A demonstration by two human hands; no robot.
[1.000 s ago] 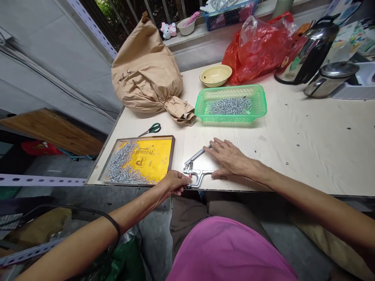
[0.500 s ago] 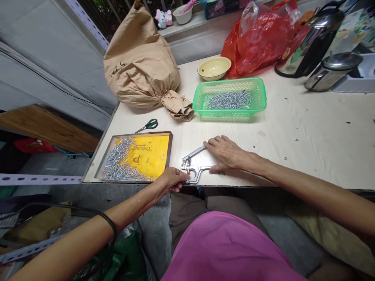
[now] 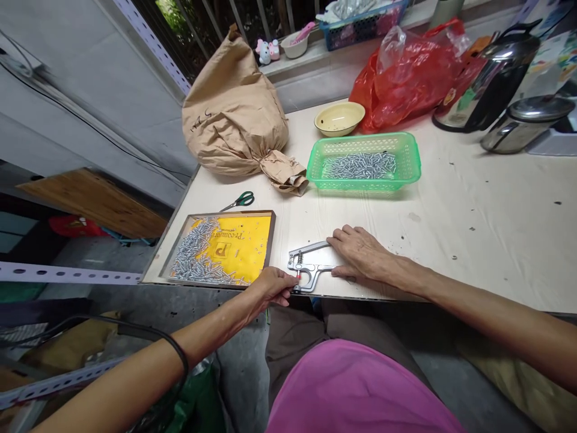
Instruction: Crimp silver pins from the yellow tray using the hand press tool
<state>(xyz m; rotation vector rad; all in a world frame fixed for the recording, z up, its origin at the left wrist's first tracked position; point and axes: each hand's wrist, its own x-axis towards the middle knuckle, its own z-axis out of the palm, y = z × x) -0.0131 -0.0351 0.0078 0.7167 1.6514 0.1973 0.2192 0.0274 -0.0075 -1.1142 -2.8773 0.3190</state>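
Silver snap-fastener pliers (image 3: 317, 270) lie near the front edge of the table, with a spring and a small red part by the jaw. My right hand (image 3: 360, 252) is wrapped round both handles, fingers over the upper one and thumb at the lower. At the jaw end, my left hand (image 3: 274, 285) is closed in a pinch; whatever is between its fingertips is too small to make out. Left of the pliers is a shallow tray (image 3: 271, 240) with a yellow bottom, holding many small silver metal pieces (image 3: 193, 252).
A green basket (image 3: 365, 185) of similar metal pieces stands behind the pliers. Scissors (image 3: 243, 199) lie behind the tray. Farther back are a brown paper sack (image 3: 234, 108), a cream bowl (image 3: 339, 118), a red plastic bag (image 3: 406, 84) and a kettle (image 3: 491, 78).
The handles of the pliers have come closer together under my right hand. My left hand keeps its pinch at the jaw. The whole view has shifted slightly.
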